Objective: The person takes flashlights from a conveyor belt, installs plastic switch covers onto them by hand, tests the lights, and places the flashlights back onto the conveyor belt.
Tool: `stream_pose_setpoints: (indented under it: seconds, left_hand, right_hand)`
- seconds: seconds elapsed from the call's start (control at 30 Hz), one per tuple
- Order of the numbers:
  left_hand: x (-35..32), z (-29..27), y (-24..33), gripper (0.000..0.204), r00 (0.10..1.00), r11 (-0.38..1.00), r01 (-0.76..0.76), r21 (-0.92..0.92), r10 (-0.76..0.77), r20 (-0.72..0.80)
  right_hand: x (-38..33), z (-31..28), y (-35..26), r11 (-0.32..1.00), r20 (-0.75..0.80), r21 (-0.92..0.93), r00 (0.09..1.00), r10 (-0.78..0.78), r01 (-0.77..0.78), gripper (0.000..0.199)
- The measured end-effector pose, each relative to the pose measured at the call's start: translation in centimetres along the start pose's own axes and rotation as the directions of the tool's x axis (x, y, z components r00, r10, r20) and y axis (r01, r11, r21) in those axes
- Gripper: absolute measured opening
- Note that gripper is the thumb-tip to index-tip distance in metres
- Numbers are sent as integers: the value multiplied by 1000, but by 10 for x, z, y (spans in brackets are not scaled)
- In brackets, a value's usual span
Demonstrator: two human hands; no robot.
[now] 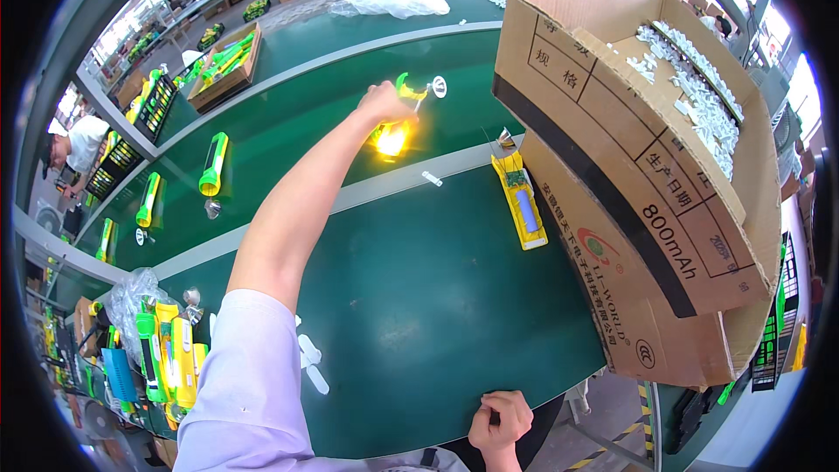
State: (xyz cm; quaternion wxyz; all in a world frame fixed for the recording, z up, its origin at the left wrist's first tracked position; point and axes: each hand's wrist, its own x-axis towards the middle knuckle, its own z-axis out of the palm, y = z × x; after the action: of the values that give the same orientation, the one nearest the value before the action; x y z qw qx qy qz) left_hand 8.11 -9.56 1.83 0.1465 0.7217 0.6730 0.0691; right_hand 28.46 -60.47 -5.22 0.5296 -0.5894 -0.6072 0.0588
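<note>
Left hand (384, 103): I see my left arm stretched far out over the green tabletop (419, 288), its grip closed around a yellow-green flashlight (395, 127) that hangs just over the far belt lane.
Flashlight: it glows bright yellow at its lower end; its green upper part sticks out past my fingers, next to a small round silver reflector (439, 86) just to its right. Whether the reflector touches the flashlight I cannot tell.
Right hand (500, 419): curled into a fist at the near edge of the tabletop, thumb tucked; I cannot tell whether anything is pinched inside.
Open flashlight half (521, 205): a yellow shell with its circuit board and blue cell exposed lies on the tabletop right of centre, just beside the big cardboard box (629, 166).
Cardboard box: it stands tilted at the right, open, with small white plastic parts (699, 96) heaped inside.
Small white piece (432, 178): lies alone near the grey divider strip, between my left arm and the open half.
Belt lanes, left: two finished green-and-yellow flashlights (212, 163) lie well apart from my hand.
Near left: a pile of yellow and green shells (170, 358) beside a clear plastic bag (131, 297).
Far left: another person (74, 147) bends over crates.
</note>
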Motion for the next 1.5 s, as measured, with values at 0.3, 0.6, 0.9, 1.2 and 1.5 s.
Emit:
stream_pose_setpoints:
  seconds: [0.3, 0.6, 0.9, 1.2, 1.5]
  left_hand:
    - [13, 10, -8, 56, 995, 902, 71, -425, -94, -33]
    - [-29, -6, 23, 67, 968, 978, 109, -177, -145, -206]
    - [-33, 20, 19, 71, 974, 989, 94, 113, -68, -214]
    - [-79, -46, 19, 47, 981, 998, 3, -64, -15, -194]
    - [-363, -60, 74, 57, 909, 847, -354, -397, 411, 68]
  right_hand:
    - [1, 1, 1, 999, -4, 4, 999, -33, 33, 22]
    - [2, -1, 0, 1000, -10, 5, 1000, -21, 21, 22]
    - [7, 3, 5, 999, -26, 19, 999, -41, 41, 22]
    - [5, -1, -7, 999, -4, 32, 999, -35, 35, 19]
    - [0, -15, -57, 331, 479, 666, 724, 497, -668, 54]
